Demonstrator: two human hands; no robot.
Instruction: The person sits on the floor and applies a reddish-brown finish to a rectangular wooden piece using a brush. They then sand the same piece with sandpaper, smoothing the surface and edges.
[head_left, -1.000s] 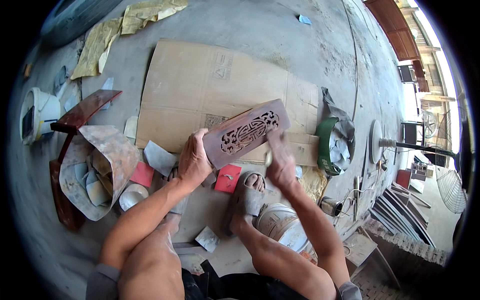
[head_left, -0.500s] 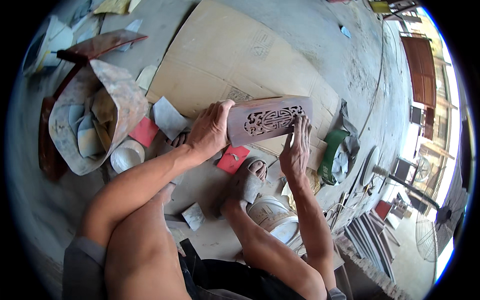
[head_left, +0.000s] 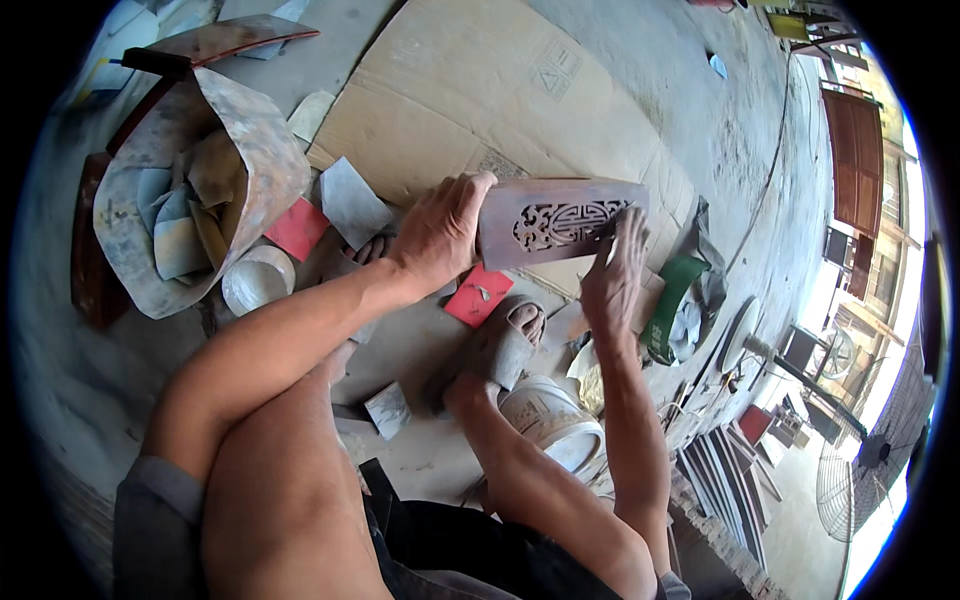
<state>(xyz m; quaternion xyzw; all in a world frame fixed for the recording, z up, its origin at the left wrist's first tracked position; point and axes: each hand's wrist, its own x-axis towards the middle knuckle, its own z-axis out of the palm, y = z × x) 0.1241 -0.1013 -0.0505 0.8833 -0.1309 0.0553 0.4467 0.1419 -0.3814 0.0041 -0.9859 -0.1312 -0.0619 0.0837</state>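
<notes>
A dark brown carved wooden panel (head_left: 560,222) with pierced fretwork is held edgewise above a flattened cardboard sheet (head_left: 480,90). My left hand (head_left: 440,232) grips its left end. My right hand (head_left: 615,275) presses against its lower right edge, fingers pointing up over the carving; I cannot tell whether a small piece of sandpaper lies under the fingers. My sandalled foot (head_left: 495,345) rests on the floor just below the panel.
Red paper squares (head_left: 478,295) and grey sandpaper scraps (head_left: 352,203) lie on the concrete. A curved worn tray with folded sheets (head_left: 195,190) sits at left beside a white bowl (head_left: 257,280). A green bucket (head_left: 675,305) and a white pail (head_left: 550,425) stand at right.
The view has swung down and left. My right hand has slid right along the panel's lower edge, and the panel now lies more level. My left hand keeps its grip.
</notes>
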